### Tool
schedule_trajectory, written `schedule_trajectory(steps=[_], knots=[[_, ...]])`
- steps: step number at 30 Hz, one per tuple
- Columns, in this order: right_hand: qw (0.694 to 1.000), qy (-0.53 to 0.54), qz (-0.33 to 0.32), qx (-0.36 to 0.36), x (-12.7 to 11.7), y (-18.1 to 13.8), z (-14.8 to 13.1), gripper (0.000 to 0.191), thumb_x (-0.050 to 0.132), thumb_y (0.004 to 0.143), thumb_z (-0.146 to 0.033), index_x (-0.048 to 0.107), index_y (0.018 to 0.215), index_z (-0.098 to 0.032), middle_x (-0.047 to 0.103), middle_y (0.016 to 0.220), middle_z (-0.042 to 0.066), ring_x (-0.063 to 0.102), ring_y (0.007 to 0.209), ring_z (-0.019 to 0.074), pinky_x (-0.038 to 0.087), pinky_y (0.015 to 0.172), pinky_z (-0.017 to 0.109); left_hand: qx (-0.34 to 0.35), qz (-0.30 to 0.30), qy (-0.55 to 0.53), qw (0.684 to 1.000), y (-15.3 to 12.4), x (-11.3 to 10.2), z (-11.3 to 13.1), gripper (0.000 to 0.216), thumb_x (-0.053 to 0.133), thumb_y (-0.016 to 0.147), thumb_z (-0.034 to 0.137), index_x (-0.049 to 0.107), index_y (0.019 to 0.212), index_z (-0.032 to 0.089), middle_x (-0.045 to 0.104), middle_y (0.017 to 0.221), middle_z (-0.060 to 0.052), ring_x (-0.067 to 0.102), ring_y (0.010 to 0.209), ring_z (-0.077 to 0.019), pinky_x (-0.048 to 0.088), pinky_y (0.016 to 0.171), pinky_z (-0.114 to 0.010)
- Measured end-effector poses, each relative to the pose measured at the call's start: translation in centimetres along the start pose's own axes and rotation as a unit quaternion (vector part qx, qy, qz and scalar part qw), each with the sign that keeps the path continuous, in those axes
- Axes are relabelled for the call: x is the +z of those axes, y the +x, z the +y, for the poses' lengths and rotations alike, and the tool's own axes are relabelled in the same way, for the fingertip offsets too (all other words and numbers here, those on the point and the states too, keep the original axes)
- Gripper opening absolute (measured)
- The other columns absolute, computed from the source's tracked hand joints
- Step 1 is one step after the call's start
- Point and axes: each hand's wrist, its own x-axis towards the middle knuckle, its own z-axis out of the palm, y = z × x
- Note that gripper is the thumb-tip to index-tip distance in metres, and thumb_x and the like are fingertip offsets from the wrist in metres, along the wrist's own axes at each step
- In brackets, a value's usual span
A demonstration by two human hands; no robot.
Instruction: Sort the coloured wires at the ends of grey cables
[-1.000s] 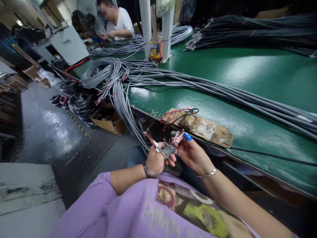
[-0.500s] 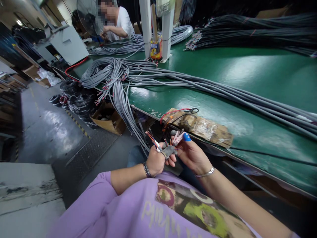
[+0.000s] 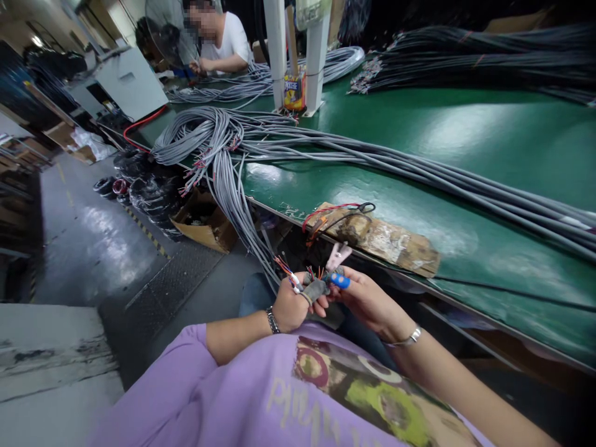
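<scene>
My left hand [image 3: 291,304] is closed around the end of a grey cable, with a grey cover over its thumb. Orange, blue and white wires [image 3: 285,268] fan out above that fist. At its right, my right hand [image 3: 367,298] is pinched, its thumb in a blue cover [image 3: 339,280] pressed against short coloured wires [image 3: 319,272]. A pale pink clip-like piece [image 3: 339,254] sticks up just behind the right fingertips; what bears it is hidden. Grey cables [image 3: 246,223] hang from the bench edge down to my left hand.
On the green bench [image 3: 419,180] lie long grey cables [image 3: 372,155] and a worn wooden board [image 3: 395,245] with red and black leads. Dark cable bundles [image 3: 465,62] rest at the back right. A person [image 3: 223,46] works across the bench. An open carton [image 3: 205,226] stands below.
My right thumb has come down and left, closing onto the wires by my left hand. The pink piece now stands higher, behind the fingertips. My left hand has barely moved.
</scene>
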Motion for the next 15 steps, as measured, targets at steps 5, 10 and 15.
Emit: schedule_trajectory(steps=[5,10,15], knots=[[0.997,-0.067,0.042,-0.021,0.50,-0.28,-0.38,0.037,0.086,0.054,-0.043,0.065,0.069,-0.017,0.056,0.061,-0.002,0.045,0.056,0.0099,0.036,0.056,0.025,-0.006,-0.014,0.030,0.999,0.01,-0.11,0.02,0.044,0.062,0.076,0.056,0.055,0.066,0.013,0.060,0.054,-0.001,0.056,0.042,-0.0087,0.034,0.039,-0.017],[0.990,-0.125,0.048,-0.044,0.50,-0.26,-0.48,0.037,0.083,0.057,-0.046,0.065,0.070,-0.017,0.058,0.062,-0.001,0.046,0.057,0.0107,0.037,0.056,0.025,-0.017,-0.016,0.033,0.999,0.02,-0.17,-0.27,0.044,0.062,0.075,0.056,0.055,0.068,0.013,0.061,0.056,-0.001,0.056,0.042,-0.0086,0.035,0.039,-0.017],[0.988,-0.138,0.035,-0.055,0.62,-0.55,-0.66,0.036,0.082,0.059,-0.046,0.065,0.073,-0.017,0.062,0.065,0.000,0.052,0.060,0.0128,0.041,0.061,0.027,-0.034,-0.045,0.039,0.998,-0.02,-0.46,-0.23,0.044,0.063,0.074,0.056,0.055,0.070,0.014,0.061,0.057,-0.001,0.056,0.043,-0.0091,0.035,0.039,-0.018]])
